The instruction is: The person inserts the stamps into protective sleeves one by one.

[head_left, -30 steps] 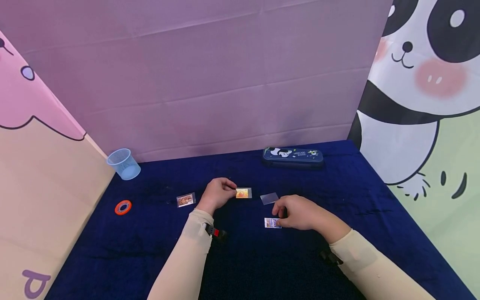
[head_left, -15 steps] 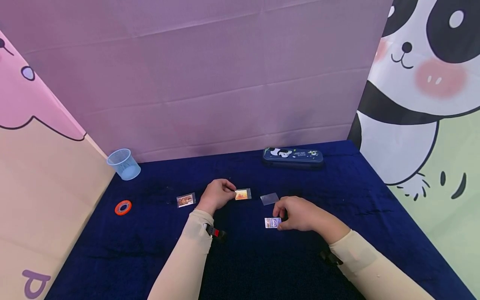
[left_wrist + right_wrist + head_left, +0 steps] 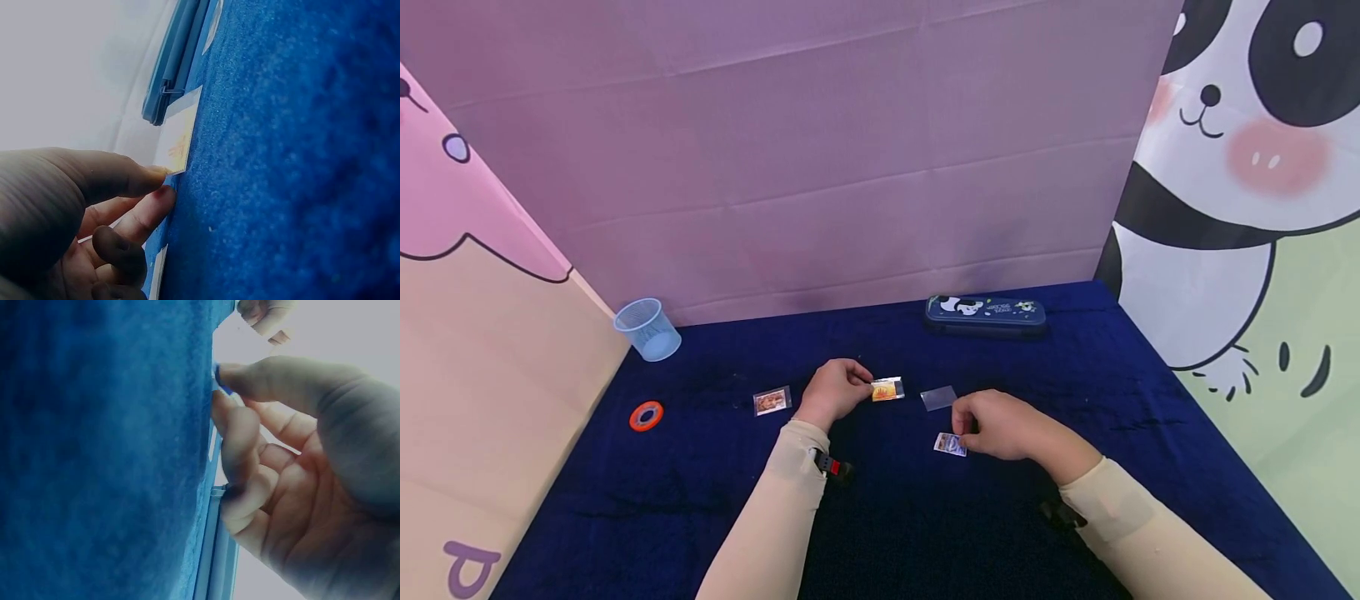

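At the middle of the head view, my left hand (image 3: 835,392) pinches the near corner of a yellow picture card in a clear sleeve (image 3: 179,140) between thumb and finger. My right hand (image 3: 1000,423) grips the edge of a small blue-and-white picture card (image 3: 950,444) with thumb and fingertips, close over the cloth. Just behind that card lies a clear plastic sleeve (image 3: 937,398), near the right fingers. Another sleeved card with a brown picture (image 3: 771,402) rests to the left of my left hand.
A dark blue pencil case with pandas (image 3: 985,317) lies at the back of the blue cloth (image 3: 880,533). At the left stand a light blue mesh cup (image 3: 649,330) and an orange tape roll (image 3: 646,415). A pink fabric wall (image 3: 820,167) rises behind.
The blue-and-white card has tilted and shifted slightly right in my right fingers. My left hand has turned the yellow card a little; both hands otherwise stay in place.
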Tool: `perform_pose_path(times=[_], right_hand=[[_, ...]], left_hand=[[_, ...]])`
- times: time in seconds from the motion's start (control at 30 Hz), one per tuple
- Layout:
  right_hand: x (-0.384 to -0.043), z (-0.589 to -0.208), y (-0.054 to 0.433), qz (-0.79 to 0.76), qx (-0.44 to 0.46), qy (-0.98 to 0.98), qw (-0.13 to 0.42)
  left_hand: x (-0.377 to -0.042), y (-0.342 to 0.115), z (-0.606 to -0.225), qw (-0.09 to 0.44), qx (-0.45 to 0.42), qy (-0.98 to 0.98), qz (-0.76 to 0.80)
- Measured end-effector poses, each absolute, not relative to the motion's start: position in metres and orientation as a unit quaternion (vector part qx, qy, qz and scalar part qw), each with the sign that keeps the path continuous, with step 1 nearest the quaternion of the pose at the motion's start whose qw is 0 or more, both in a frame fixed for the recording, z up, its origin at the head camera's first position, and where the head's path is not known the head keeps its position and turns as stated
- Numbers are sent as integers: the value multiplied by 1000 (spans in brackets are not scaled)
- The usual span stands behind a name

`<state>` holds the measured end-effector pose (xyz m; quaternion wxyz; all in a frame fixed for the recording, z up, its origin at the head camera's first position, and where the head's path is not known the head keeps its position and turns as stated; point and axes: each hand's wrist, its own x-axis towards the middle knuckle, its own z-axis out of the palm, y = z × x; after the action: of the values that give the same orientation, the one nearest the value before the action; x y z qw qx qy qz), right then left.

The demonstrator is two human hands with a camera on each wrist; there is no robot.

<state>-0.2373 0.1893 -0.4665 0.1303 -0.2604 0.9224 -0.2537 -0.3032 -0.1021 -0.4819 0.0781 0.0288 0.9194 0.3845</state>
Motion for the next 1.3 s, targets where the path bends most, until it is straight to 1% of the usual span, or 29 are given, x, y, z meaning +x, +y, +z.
perform_pose_path(times=[0.23,0.4,0.63,0.9,1.13,1.3], right_hand=[[-241,-462,200,-279,-262,914,136],[-246,-460,207,-308,-264,906,126],[-256,-457,223,-376,-246,886,119],[-264,-456,237,-395,-196,895,62],[-268,-458,246,-392,-127,911,16],[-270,-455,254,-382,-64,921,-40]], left_hand=[[-302,-100,-478,61,27,930,360],[-302,-99,-478,51,27,934,352],[-301,-93,-479,22,43,944,327],[-296,-77,-475,0,95,947,307],[-291,-55,-472,-2,145,953,268],[-289,-39,-470,1,167,955,243]])
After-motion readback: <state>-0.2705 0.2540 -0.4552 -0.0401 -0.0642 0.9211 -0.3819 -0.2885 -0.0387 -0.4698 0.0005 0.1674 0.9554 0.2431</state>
